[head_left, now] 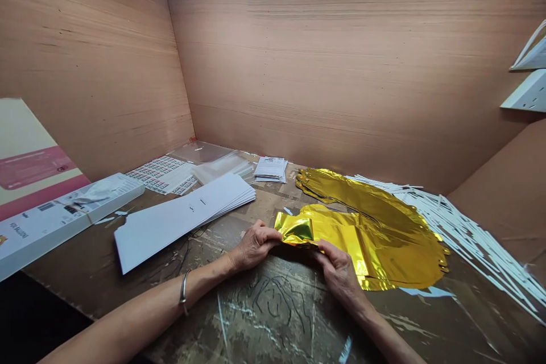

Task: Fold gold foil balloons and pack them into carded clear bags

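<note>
A shiny gold foil balloon [294, 228], flat and partly folded over, is held at its near edge between my two hands. My left hand [256, 244] pinches its left corner. My right hand [339, 267] grips the edge further right, thumb on top. Beneath and to the right lie more flat gold foil balloons [396, 250], spread in a stack that curves round at the back. How many layers are in my fingers I cannot make out.
White card sleeves [183, 219] lie fanned at left, beside a long white box [63, 216]. Behind are sticker sheets [164, 175], clear plastic bags [224, 168] and small printed papers [270, 169]. White straws [478, 239] are heaped at right. Wooden walls enclose the worn table [239, 318].
</note>
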Available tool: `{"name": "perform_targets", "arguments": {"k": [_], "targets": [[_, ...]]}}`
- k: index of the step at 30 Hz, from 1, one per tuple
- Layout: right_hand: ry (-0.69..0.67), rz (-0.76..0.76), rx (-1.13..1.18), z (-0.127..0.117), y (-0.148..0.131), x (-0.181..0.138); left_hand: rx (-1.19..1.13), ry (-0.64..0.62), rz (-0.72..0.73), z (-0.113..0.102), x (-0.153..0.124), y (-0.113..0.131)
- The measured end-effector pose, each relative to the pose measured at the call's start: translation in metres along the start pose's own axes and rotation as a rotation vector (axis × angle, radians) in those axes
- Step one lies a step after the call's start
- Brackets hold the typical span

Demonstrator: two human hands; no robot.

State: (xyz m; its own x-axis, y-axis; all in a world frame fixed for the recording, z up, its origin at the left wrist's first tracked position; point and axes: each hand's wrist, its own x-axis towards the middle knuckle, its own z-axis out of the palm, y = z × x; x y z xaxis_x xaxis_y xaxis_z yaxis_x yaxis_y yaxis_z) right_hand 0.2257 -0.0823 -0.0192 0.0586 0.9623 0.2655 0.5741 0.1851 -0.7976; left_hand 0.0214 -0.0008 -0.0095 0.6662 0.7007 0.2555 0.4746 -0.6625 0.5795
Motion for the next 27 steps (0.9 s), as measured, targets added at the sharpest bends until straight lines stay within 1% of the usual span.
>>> {"name": "perform_targets", "arguments": {"k": [3, 5, 7, 10, 12, 14, 17, 19, 25, 27], "targets": [[0.043, -0.051, -0.081, 0.000, 0.002, 0.000, -0.043, 0.057, -0.071, 0.003, 0.001, 0.002], [0.086, -0.025, -0.207, 0.002, 0.003, 0.002, 0.010, 0.113, -0.160, 0.005, 0.003, 0.005], [0.099, 0.044, -0.324, 0.005, 0.002, 0.006, 0.103, 0.146, -0.279, 0.007, 0.007, 0.009], [0.115, 0.160, -0.389, 0.011, -0.002, 0.011, 0.244, 0.134, -0.434, 0.011, 0.015, 0.016], [0.140, 0.207, -0.390, 0.014, -0.005, 0.013, 0.327, 0.107, -0.495, 0.012, 0.021, 0.020], [0.165, 0.208, -0.397, 0.016, -0.006, 0.012, 0.392, 0.067, -0.529, 0.012, 0.026, 0.022], [0.180, 0.154, -0.429, 0.017, -0.007, 0.009, 0.438, -0.011, -0.525, 0.010, 0.030, 0.025], [0.155, 0.103, -0.479, 0.015, -0.009, 0.006, 0.457, -0.048, -0.496, 0.009, 0.031, 0.027], [0.053, -0.113, -0.726, 0.012, -0.024, -0.007, 0.519, -0.051, -0.354, 0.016, 0.024, 0.026], [0.045, -0.165, -0.767, 0.011, -0.027, -0.012, 0.491, -0.065, -0.343, 0.018, 0.024, 0.024]]}}
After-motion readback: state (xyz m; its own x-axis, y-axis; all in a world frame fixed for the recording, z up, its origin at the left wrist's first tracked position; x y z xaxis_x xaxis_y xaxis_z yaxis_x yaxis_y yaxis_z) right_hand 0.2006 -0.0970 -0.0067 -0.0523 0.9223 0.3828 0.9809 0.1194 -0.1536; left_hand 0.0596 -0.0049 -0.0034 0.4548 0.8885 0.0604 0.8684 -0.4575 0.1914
